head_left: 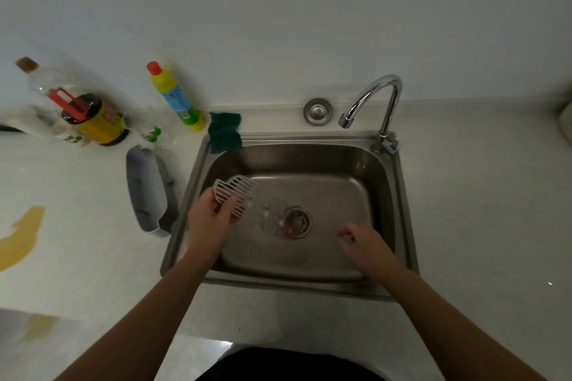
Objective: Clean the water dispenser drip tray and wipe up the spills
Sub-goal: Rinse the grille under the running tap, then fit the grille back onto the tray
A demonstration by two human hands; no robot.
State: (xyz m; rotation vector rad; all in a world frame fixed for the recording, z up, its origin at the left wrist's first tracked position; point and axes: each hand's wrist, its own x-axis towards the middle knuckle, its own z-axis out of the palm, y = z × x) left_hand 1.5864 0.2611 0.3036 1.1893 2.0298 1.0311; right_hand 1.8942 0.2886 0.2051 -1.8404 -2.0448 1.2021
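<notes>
Over the sink's [399, 195] left side, the left hand [210, 219] grips the white grate [233, 195]; the right hand [362, 241], seemingly loosely curled and empty, hovers well apart, right of the drain [297, 221].

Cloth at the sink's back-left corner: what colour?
Dark teal-green cloth, draped over the sink rim. Head view, the only one.

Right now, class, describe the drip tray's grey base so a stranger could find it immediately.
Start at the steel sink. On the white counter just left of its rim lies the grey tray base, long, curved and open-topped. Unlike the bottles behind it, it lies flat and is grey and white.
</notes>
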